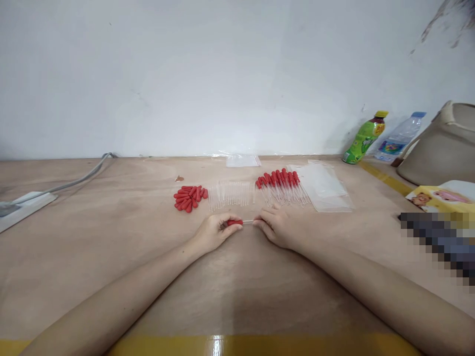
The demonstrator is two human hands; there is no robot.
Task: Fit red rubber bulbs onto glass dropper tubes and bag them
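My left hand (217,231) is closed round a red rubber bulb (235,222). Opposite it, my right hand (279,225) pinches a clear glass dropper tube (248,222), whose left end meets the mouth of the bulb; how deep it sits inside I cannot tell. Behind my left hand lies a heap of loose red rubber bulbs (188,198). A row of bare clear tubes (232,193) is laid out behind the gap between my hands. Beyond my right hand are several droppers with red bulbs on their tubes (280,183), side by side.
Clear plastic bags (328,185) lie right of the droppers, and a white packet (243,160) lies by the wall. Green (364,138) and clear bottles (399,138) stand back right near a grey-beige bag (440,143). A white power strip (29,207) with a cable is at left.
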